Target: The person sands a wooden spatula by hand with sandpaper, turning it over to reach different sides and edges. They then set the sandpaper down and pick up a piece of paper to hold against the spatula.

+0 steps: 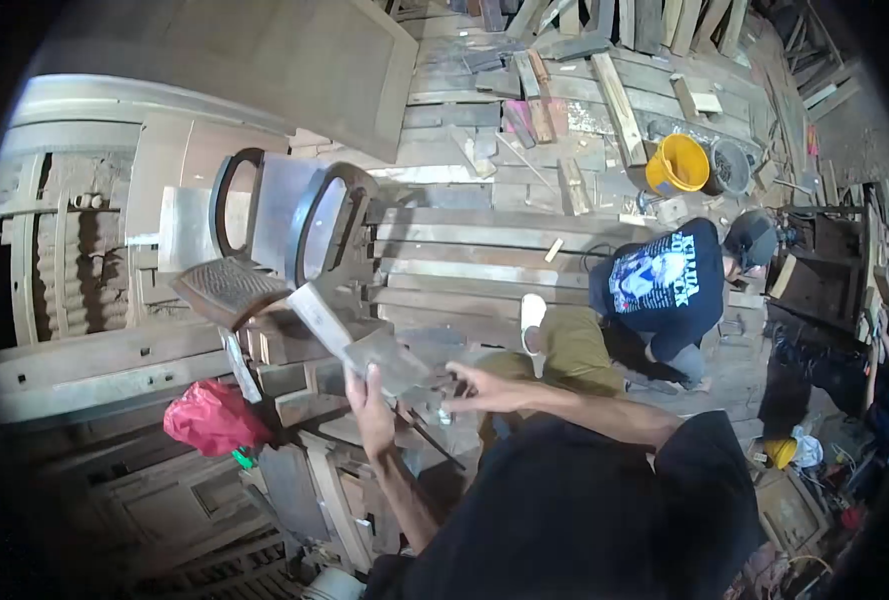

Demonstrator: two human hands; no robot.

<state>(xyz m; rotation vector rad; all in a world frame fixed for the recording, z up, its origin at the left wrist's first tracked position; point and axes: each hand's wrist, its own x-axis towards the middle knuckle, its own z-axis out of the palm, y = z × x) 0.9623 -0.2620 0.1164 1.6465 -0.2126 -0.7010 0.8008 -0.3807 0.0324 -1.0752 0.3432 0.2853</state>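
Black shirt [575,510] is closest to the cam on my feed, filling bottom ctr, one sleeve toward lower rt. Biggest past it: plank floor [465,265], ctr up to upper rt, w/ loose timber strewn over the top part. Next by size I've got a flat panel [265,60] across upper left of frame. Co-worker [675,295] is crouched low rt of ctr: dark printed tee, dark cap, head toward rt edge. Chair [230,290] is left of ctr, woven seat, dark curved loops above it. Khaki trousers [575,345] show nr ctr, just above the shirt. Red bag [215,418], crumpled, lower left.

Main thing I'm watching: greyish block [390,362], a bit left of ctr, blurry. Left hand [371,405] has hold of it, thumb up along its near side, rest of the fingers mostly hidden. Pale board [320,318] runs off the block's upper-left end, in front of the chair; can't tell from my end if they're one pc. Right hand [480,390] is just rt of the block, fingers bent & pointing at it; can't tell if it's pinching smth or free.

Yellow bucket [677,165] is upper rt, grey bucket [730,168] right beside it. White shoe [533,312] is nr ctr, toe up. Smallest I can pick out: wood scrap [554,250] on the planks, a bit above the shoe.
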